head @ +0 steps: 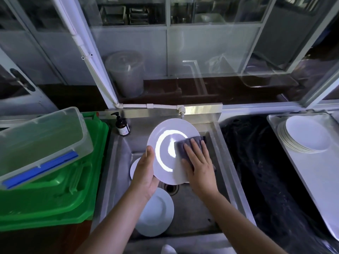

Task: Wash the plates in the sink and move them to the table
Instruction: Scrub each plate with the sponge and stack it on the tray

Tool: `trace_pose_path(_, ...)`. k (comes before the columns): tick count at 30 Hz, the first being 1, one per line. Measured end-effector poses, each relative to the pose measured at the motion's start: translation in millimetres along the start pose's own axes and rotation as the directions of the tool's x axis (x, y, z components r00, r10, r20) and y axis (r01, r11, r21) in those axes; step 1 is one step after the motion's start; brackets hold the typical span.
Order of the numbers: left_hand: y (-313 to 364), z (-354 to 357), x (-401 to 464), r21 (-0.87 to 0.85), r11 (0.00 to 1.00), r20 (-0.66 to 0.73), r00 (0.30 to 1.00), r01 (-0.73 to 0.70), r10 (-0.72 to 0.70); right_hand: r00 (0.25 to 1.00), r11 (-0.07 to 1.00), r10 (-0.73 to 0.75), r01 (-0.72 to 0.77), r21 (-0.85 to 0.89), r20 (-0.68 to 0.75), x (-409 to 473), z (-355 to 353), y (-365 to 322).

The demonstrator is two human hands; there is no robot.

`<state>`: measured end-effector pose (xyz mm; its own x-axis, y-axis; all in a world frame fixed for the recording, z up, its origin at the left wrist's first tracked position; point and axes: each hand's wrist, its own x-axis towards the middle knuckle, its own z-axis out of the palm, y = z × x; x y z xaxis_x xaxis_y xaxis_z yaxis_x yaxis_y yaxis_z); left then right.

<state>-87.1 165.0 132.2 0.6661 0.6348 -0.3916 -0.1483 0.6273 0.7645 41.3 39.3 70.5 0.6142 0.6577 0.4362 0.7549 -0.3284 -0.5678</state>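
Glass-fronted shelving fills the background at twelve o'clock, and below it a steel sink [117, 158] sits at the centre of the view with a white pipe and tap [182, 112] on its back ledge. Held tilted above the basin is a white plate [165, 143], round and glossy, with a bright curved glare across its face. The left hand [145, 173] grips the plate at its eight o'clock rim, thumb over the front and fingers curled behind. The right hand [199, 165] lies flat with straight fingers, pressing a grey cloth [185, 145] against the plate's four o'clock side. The two hands are apart, one on each edge of the plate.

Two more white plates lie in the basin: one [156, 213] at six o'clock beside the drain [171, 187], another [133, 168] mostly hidden behind the left wrist.

At nine o'clock a green bin [55, 195] crowds the sink's left wall, with a clear lidded tub [42, 140] resting on it. A brown pump bottle [122, 126] stands on the sink's back left corner. At three o'clock a dark gap separates the sink from a pale tray [311, 173] carrying a stack of white plates [304, 134].
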Motion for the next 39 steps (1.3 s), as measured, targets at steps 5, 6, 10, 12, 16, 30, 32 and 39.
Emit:
trace_pose_path(5, 0.3, 11.5, -4.9, 0.014, 1.0, -0.055, 0.998, -0.006, 0.007, 0.92, 0.919, -0.389, 0.385, 0.083, 0.045, -36.0, 15.2, -41.4)
trace_pose_path(6, -1.0, 9.7, -4.8, 0.01, 1.0, -0.061, 0.998, -0.02, 0.021, 0.891, 0.894, -0.445, 0.437, 0.095, 0.093, -36.7, 12.1, -35.5)
trace_pose_path(10, -2.1, -1.0, -4.3, -0.014, 1.0, -0.054, 0.998, -0.026, 0.025, 0.954, 0.957, -0.289, 0.289, 0.012, 0.082, -15.8, -1.9, 13.6)
trace_pose_path(12, -0.9, 1.4, -5.5, -0.018, 1.0, -0.075, 0.997, -0.023, 0.022, 0.995, 0.995, -0.103, 0.103, -0.013, 0.011, -7.8, -7.9, 17.0)
trace_pose_path(16, 0.0, 12.5, -6.4, -0.048, 0.998, -0.097, 0.995, -0.03, 0.026, 0.955, 0.956, -0.291, 0.293, -0.02, 0.059, -40.4, 1.0, -15.5)
trace_pose_path(30, 0.6, 11.8, -15.1, 0.112, 0.967, -0.053, 0.973, 0.228, -0.224, 0.804, 0.816, -0.578, 0.571, 0.086, 0.144, -2.2, -7.5, -22.6)
trace_pose_path(32, 4.3, 9.0, -13.9, 0.106, 0.96, -0.054, 0.966, 0.258, -0.253, 0.729, 0.746, -0.665, 0.654, 0.124, 0.162, -26.6, -10.4, -22.8)
trace_pose_path(39, -7.9, 6.4, -20.2, 0.139, 0.967, -0.143, 0.971, 0.213, -0.193, 0.757, 0.778, -0.625, 0.623, 0.074, 0.189, 10.5, -5.5, -8.3)
